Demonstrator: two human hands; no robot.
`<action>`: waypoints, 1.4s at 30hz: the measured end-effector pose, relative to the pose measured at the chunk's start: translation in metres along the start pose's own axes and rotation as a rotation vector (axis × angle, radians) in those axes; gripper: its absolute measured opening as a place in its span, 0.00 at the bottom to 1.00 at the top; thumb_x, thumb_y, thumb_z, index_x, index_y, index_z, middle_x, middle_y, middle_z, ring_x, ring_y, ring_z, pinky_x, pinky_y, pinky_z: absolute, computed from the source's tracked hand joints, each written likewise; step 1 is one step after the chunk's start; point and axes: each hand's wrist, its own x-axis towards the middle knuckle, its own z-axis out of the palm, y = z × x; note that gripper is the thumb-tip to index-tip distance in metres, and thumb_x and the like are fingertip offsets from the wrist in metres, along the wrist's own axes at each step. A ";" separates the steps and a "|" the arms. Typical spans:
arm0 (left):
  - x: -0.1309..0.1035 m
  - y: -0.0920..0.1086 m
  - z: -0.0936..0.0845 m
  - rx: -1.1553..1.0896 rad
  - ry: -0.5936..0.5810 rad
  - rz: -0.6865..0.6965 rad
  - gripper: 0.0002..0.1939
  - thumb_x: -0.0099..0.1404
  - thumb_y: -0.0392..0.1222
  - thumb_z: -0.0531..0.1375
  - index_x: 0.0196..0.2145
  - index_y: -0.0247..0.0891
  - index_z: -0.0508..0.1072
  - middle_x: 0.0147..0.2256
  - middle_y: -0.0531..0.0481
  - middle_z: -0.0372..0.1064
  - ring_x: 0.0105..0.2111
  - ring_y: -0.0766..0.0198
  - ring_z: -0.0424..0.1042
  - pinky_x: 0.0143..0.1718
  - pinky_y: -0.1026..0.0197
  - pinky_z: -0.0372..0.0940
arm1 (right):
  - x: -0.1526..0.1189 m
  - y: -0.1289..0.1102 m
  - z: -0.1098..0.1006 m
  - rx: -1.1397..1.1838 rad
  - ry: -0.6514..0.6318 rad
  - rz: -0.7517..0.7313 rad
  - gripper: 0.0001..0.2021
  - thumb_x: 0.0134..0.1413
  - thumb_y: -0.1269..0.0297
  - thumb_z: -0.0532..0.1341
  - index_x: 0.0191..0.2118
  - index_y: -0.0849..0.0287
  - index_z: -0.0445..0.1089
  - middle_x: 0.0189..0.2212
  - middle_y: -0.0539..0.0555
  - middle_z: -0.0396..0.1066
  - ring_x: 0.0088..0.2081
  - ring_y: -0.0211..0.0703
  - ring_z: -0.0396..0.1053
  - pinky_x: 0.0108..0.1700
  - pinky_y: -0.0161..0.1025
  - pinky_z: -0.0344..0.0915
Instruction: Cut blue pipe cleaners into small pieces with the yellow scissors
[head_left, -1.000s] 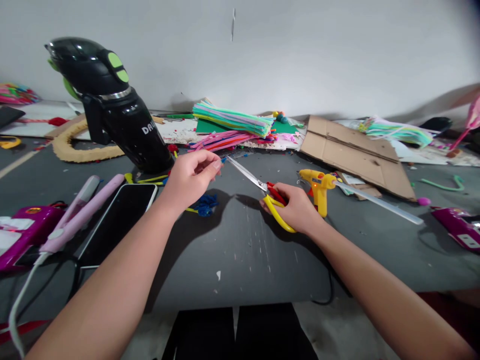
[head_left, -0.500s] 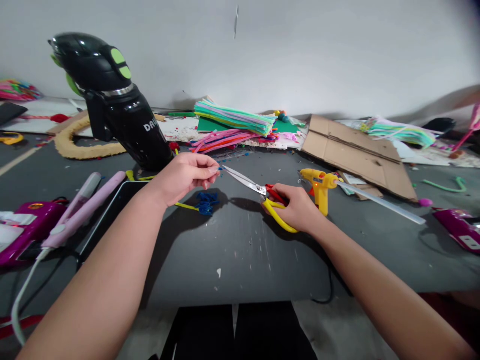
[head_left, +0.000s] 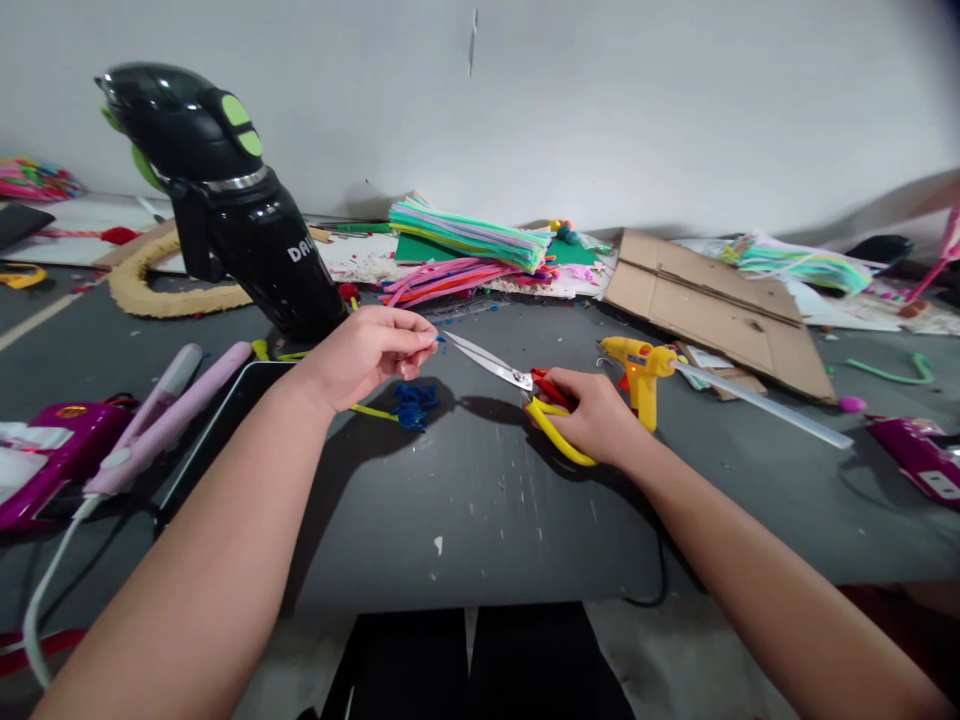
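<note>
My left hand (head_left: 375, 355) pinches a tiny blue piece (head_left: 440, 339) between thumb and forefinger, left of centre. Close to its right are the tips of the scissors (head_left: 495, 366), their blades nearly closed. My right hand (head_left: 589, 415) is wrapped round the red and yellow handles. Below my left fingers a bunch of blue fuzzy bits (head_left: 414, 405) lies on the table with a yellow stem (head_left: 373, 412) running left from it. Just beyond my right hand stands a yellow glue gun (head_left: 640, 372) with a long clear stick in its back.
A black bottle (head_left: 262, 230) stands behind my left hand. Pipe cleaners (head_left: 469, 235) and cardboard (head_left: 720, 310) lie along the wall. A pink straightener (head_left: 172, 415) and dark tablet (head_left: 217, 435) are at left. Purple power strips (head_left: 67, 450) sit at both sides.
</note>
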 end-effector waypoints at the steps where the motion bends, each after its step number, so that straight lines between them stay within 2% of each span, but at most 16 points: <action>1: 0.000 0.000 0.000 0.003 -0.003 0.000 0.04 0.55 0.36 0.66 0.27 0.32 0.76 0.22 0.49 0.64 0.21 0.72 0.62 0.23 0.66 0.56 | 0.000 0.000 0.000 -0.002 -0.003 -0.003 0.12 0.47 0.65 0.62 0.24 0.57 0.56 0.20 0.44 0.56 0.25 0.34 0.50 0.29 0.35 0.48; 12: 0.000 0.000 -0.001 0.026 -0.018 0.013 0.05 0.56 0.37 0.66 0.27 0.32 0.76 0.23 0.50 0.63 0.22 0.72 0.61 0.24 0.66 0.56 | 0.000 0.002 0.001 -0.003 -0.018 -0.001 0.12 0.48 0.64 0.62 0.24 0.57 0.56 0.20 0.44 0.54 0.26 0.34 0.49 0.29 0.35 0.47; 22: 0.000 -0.001 -0.004 -0.052 -0.025 0.021 0.04 0.55 0.36 0.67 0.29 0.33 0.76 0.24 0.49 0.64 0.22 0.71 0.62 0.24 0.64 0.55 | 0.001 0.004 0.001 0.015 -0.011 -0.007 0.14 0.48 0.63 0.62 0.23 0.57 0.55 0.20 0.45 0.54 0.26 0.34 0.49 0.29 0.36 0.47; 31: 0.000 -0.001 -0.003 -0.085 -0.023 0.022 0.03 0.55 0.34 0.67 0.29 0.34 0.76 0.23 0.50 0.64 0.22 0.71 0.61 0.25 0.63 0.55 | 0.000 0.010 0.000 0.040 -0.044 -0.019 0.13 0.50 0.60 0.63 0.24 0.57 0.58 0.21 0.45 0.55 0.26 0.35 0.50 0.29 0.36 0.47; 34: -0.001 0.001 -0.002 -0.106 -0.039 0.020 0.02 0.56 0.34 0.66 0.29 0.33 0.76 0.23 0.50 0.64 0.22 0.71 0.61 0.25 0.64 0.55 | 0.001 0.008 0.001 0.121 -0.022 0.027 0.16 0.49 0.58 0.64 0.23 0.57 0.57 0.21 0.45 0.54 0.26 0.35 0.50 0.28 0.36 0.48; 37: -0.002 0.000 0.006 -0.140 -0.072 0.018 0.02 0.57 0.34 0.65 0.29 0.32 0.75 0.23 0.50 0.65 0.22 0.71 0.61 0.24 0.64 0.55 | 0.003 -0.002 0.002 0.321 0.004 0.133 0.17 0.48 0.54 0.67 0.25 0.57 0.59 0.21 0.45 0.56 0.25 0.34 0.52 0.26 0.35 0.50; 39: -0.001 -0.003 0.015 -0.147 -0.106 0.003 0.03 0.57 0.36 0.65 0.29 0.33 0.75 0.23 0.50 0.65 0.22 0.71 0.61 0.24 0.65 0.55 | 0.004 -0.011 0.002 0.494 0.021 0.180 0.18 0.46 0.52 0.68 0.26 0.57 0.60 0.20 0.45 0.58 0.23 0.33 0.54 0.25 0.35 0.51; 42: 0.000 -0.008 0.031 -0.091 -0.164 -0.053 0.05 0.57 0.38 0.66 0.31 0.33 0.76 0.25 0.51 0.66 0.22 0.71 0.62 0.25 0.65 0.56 | 0.004 -0.023 0.001 0.711 0.010 0.222 0.19 0.44 0.51 0.70 0.29 0.57 0.61 0.25 0.48 0.68 0.21 0.33 0.58 0.23 0.35 0.54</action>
